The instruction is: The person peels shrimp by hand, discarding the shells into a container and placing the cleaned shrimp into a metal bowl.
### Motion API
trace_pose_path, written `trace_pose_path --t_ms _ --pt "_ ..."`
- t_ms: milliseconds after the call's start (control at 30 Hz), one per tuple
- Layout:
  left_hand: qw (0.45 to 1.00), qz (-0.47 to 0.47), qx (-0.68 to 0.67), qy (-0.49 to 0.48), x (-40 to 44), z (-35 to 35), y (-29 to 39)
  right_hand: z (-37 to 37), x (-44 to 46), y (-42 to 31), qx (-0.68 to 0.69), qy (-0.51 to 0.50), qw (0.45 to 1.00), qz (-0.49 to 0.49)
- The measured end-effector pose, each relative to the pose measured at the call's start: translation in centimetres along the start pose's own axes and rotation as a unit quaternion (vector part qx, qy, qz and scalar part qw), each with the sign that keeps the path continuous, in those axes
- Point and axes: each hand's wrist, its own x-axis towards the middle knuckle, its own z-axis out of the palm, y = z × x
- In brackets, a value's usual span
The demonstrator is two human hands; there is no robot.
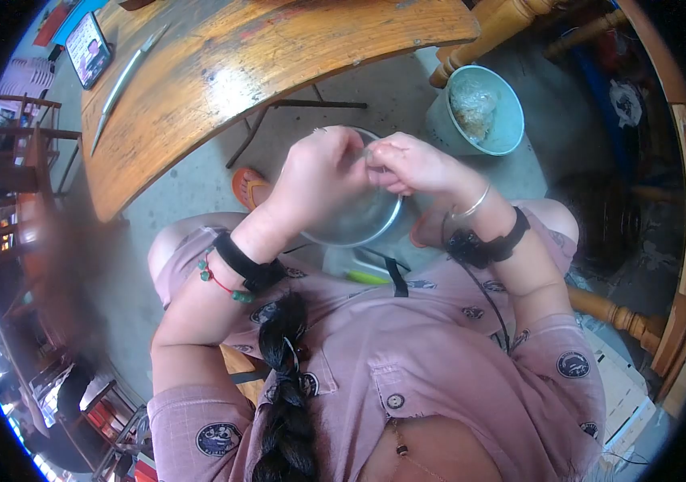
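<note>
My left hand [325, 165] and my right hand [413, 164] meet above a round metal bowl [359, 225] between my knees. The fingers of both are bent and pressed together at the same spot. Whatever lies between the fingertips is too small and covered to make out. My hands and forearms hide much of the bowl's inside.
A wooden table [278, 52] ahead holds a phone [88, 50] and a long thin knife-like tool [130, 84]. Right of my hands stands a light blue bucket [507, 120] with a clear plastic bag inside. Wooden furniture legs stand at the right.
</note>
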Motion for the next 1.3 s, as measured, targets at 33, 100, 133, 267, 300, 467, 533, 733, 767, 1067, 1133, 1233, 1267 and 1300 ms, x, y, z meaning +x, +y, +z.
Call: trace_pose_path --t_ms 33,100,133,267,300,467,533,733,767,1067,1133,1233,1267,1300 --pt "1.000 0.001 0.000 -0.001 0.0 0.1 -0.1 -0.3 -0.1 -0.1 0.001 0.001 1.000 -0.001" --pt "0.990 0.144 0.006 0.012 0.1 0.1 -0.3 -1.0 -0.2 -0.1 0.093 -0.068 0.991 0.067" --pt "0.989 0.144 0.005 0.011 0.1 -0.1 -0.3 -1.2 0.0 0.3 0.147 -0.085 0.981 0.098" --pt "0.979 0.202 0.014 -0.028 0.1 -0.6 0.5 -2.5 0.8 1.2 0.250 -0.172 0.942 0.144" --pt "0.977 0.211 0.033 -0.028 0.1 -0.6 0.6 -2.6 0.8 1.1 0.227 -0.160 0.950 0.140" --pt "0.997 0.061 -0.003 -0.045 0.3 -0.9 1.0 -2.3 1.0 2.0 -0.328 0.117 0.931 -0.107" --pt "0.968 -0.185 -0.147 -0.082 0.2 -0.6 -0.6 -1.6 0.6 2.1 -0.336 0.120 0.930 -0.089" --pt "0.846 -0.367 -0.366 -0.129 0.2 -0.1 -2.5 -1.9 1.8 3.7 -0.492 0.213 0.841 -0.067" --pt "0.846 -0.367 -0.365 -0.129 0.2 -0.2 -2.5 -3.4 2.0 4.0 -0.494 0.232 0.835 -0.072" --pt "0.851 -0.381 -0.326 -0.158 -0.7 0.8 -3.7 -16.4 -2.0 3.1 -0.538 0.514 0.667 0.032" --pt "0.841 -0.393 -0.338 -0.157 -0.5 0.7 -3.3 -15.4 -2.4 2.7 -0.561 0.513 0.647 0.052" --pt "0.824 -0.414 -0.351 -0.164 0.0 0.1 -2.6 -11.8 -1.8 0.6 -0.571 0.418 0.700 -0.094" --pt "0.817 -0.420 -0.355 -0.175 0.0 0.0 -2.4 -9.9 -1.4 0.4 -0.557 0.375 0.711 -0.210" --pt "0.816 -0.425 -0.352 -0.173 0.0 0.1 -2.5 -7.9 -1.1 0.3 -0.532 0.327 0.711 -0.324"
